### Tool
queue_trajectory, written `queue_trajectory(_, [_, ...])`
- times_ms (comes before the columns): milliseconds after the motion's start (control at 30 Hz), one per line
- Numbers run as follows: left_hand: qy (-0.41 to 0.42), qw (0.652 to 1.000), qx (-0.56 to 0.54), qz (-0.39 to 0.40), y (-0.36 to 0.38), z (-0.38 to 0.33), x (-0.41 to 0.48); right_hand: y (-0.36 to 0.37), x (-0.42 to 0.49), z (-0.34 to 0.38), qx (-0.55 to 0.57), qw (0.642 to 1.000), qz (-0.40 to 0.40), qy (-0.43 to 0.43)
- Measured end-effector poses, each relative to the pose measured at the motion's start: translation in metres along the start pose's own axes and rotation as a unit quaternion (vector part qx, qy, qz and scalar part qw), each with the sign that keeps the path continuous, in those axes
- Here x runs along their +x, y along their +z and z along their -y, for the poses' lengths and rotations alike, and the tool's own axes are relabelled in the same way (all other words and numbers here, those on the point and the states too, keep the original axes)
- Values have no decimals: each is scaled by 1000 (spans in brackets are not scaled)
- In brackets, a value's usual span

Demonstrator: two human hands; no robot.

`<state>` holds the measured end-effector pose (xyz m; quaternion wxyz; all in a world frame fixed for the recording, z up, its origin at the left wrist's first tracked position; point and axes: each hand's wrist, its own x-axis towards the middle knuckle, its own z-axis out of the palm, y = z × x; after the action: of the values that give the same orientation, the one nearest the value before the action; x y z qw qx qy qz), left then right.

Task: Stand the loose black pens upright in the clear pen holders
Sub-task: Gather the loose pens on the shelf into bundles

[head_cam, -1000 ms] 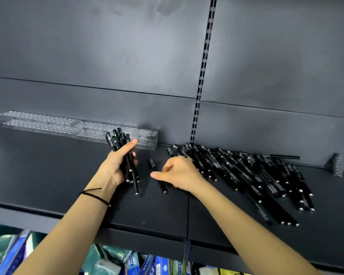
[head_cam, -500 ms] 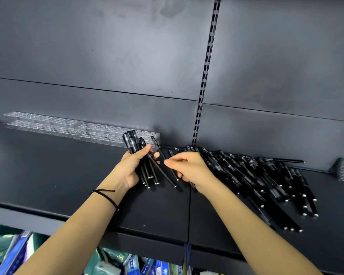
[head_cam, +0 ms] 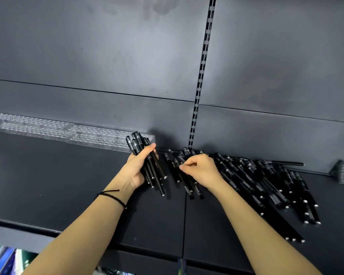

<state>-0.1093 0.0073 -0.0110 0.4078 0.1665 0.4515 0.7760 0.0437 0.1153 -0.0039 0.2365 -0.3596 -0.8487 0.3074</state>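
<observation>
Black pens in a bundle (head_cam: 149,165), gripped in the left hand (head_cam: 135,170), fingers and thumb curled round the barrels, caps up and away, butt ends down toward the wrist. On that wrist, a thin dark cord (head_cam: 112,195). Just beside, the right hand (head_cam: 202,171), knuckles up, fingertips curled and pinching a single pen (head_cam: 176,164) at the near-left edge of the loose pile (head_cam: 266,183); possibly a second pen caught too, too crowded to tell. Beyond, the pile lying flat and overlapping across the dark shelf (head_cam: 68,185) toward the right. Behind the left hand, along the back panel (head_cam: 107,66), the clear pen holders (head_cam: 72,132) in a row running left. Far right, a small comb-like piece (head_cam: 341,172).
</observation>
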Motion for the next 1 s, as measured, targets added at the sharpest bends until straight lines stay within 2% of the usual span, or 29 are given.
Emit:
queue_trajectory(67, [13,1000,-25,10,1,2,2,1,-2,3,-44,999,7,-2])
queue_trajectory(233, [11,1000,-3,26,-1,2,2,4,-13,20,-207,978,28,11])
queue_trajectory(500, [2,999,-28,19,-2,3,3,5,-13,24,-234,971,7,41])
queue_trajectory(667, [-6,999,36,15,-3,3,3,-1,-11,14,-151,986,-3,66])
queue_trajectory(767, [-9,999,44,11,-3,4,3,-5,-7,5,8,997,-11,81])
queue_trajectory(867, [-6,1000,-19,2,0,5,3,-6,-11,6,159,982,-22,95])
queue_trajectory(933, [-4,999,-44,7,1,5,2,-4,-16,11,191,978,0,87])
queue_trajectory(1000, [1,1000,-25,19,1,5,0,-1,-20,16,201,977,45,63])
